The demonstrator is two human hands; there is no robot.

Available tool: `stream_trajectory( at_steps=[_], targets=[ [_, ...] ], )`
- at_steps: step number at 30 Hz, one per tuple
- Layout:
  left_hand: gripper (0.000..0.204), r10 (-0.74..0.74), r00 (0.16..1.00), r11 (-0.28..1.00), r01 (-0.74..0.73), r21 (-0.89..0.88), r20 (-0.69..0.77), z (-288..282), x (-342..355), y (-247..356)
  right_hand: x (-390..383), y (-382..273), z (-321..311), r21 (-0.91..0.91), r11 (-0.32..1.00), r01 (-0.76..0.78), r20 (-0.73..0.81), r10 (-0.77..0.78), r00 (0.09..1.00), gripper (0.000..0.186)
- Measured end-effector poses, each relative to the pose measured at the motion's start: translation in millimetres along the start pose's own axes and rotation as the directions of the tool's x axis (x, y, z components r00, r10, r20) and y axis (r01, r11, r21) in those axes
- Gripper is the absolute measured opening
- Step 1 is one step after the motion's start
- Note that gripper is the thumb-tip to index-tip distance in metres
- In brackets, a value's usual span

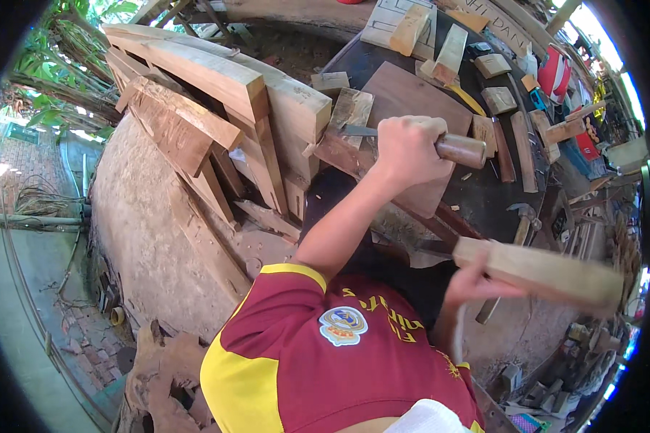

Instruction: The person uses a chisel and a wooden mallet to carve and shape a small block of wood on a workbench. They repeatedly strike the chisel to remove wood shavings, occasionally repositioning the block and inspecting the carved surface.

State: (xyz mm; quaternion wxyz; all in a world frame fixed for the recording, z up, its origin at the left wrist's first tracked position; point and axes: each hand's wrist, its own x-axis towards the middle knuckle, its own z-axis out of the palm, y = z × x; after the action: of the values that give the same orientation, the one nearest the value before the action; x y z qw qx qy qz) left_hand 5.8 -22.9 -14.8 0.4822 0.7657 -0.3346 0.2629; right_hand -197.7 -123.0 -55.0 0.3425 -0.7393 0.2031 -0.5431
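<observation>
Gripping a grey-bladed chisel [361, 131] crosswise by its round brown wooden handle [463, 151], tip leftward near a pale squared timber beam [296, 97], the left hand [410, 148] sits apart from the right hand [477, 283], clasped on an oblong pale wooden block [545, 273].

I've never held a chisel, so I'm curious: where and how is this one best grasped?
Probably around the chisel's wooden handle, coming from the person's own side, as the left hand does. The handle looks rounded, filling a fist. The metal blade points left, so fingers should stay behind it.
</observation>
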Motion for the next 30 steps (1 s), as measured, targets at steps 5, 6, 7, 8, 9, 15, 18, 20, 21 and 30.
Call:
stream_trajectory(
  at_steps=[5, 6, 7, 8, 9, 15, 18, 20, 21, 30],
  targets=[
    [0.021, -0.028, 0.999, 0.998, 0.025, -0.065, -0.043, -13.7, 10.2, 0.4, -3.0, 5.5, 1.9, -0.177, 0.982, 0.066, 0.540, 0.041, 0.840, 0.075],
    [0.021, -0.031, 0.999, 0.997, 0.029, -0.067, -0.034, -15.6, 9.4, 1.4, -5.3, 11.0, 0.6, -0.186, 0.978, 0.095, 0.473, 0.004, 0.881, 0.076],
    [0.021, -0.044, 0.999, 0.997, 0.042, -0.072, -0.023, -16.8, 6.8, 2.6, -9.9, 15.4, -5.4, -0.203, 0.972, 0.122, 0.410, -0.029, 0.912, 0.077],
    [0.021, -0.032, 0.999, 0.998, 0.031, -0.063, -0.018, -15.6, 5.6, 2.1, -12.3, 18.1, -9.3, -0.221, 0.964, 0.148, 0.344, -0.065, 0.937, 0.078],
    [0.021, -0.021, 1.000, 0.998, 0.020, -0.055, -0.013, -12.4, 4.4, 1.4, -11.0, 20.0, -13.6, -0.189, 0.975, 0.119, 0.268, -0.065, 0.961, 0.079],
    [0.022, 0.016, 1.000, 0.999, -0.016, 0.037, 0.012, 1.3, -3.5, -2.3, 1.8, 6.5, -3.7, 0.093, 0.995, -0.047, -0.103, 0.057, 0.993, 0.093],
    [0.022, 0.027, 0.999, 0.999, -0.028, 0.040, 0.027, 3.2, -3.3, -2.4, -13.5, 14.6, -2.6, -0.245, 0.964, 0.099, 0.255, -0.034, 0.966, 0.088],
    [0.022, 0.025, 0.999, 0.998, -0.027, 0.054, 0.039, 2.7, -4.3, -2.7, -16.8, 22.8, -6.3, -0.286, 0.951, 0.119, 0.396, 0.005, 0.918, 0.079],
    [0.022, 0.019, 0.999, 0.998, -0.022, 0.065, 0.042, 4.2, -5.6, -2.8, -17.4, 27.1, -10.8, -0.289, 0.951, 0.111, 0.368, 0.003, 0.930, 0.079],
    [0.020, 0.001, 1.000, 1.000, -0.001, 0.020, 0.015, 1.0, 1.2, -0.5, -14.2, 25.7, 4.1, -0.022, 0.999, 0.046, -0.041, -0.047, 0.998, 0.080]
  ],
)
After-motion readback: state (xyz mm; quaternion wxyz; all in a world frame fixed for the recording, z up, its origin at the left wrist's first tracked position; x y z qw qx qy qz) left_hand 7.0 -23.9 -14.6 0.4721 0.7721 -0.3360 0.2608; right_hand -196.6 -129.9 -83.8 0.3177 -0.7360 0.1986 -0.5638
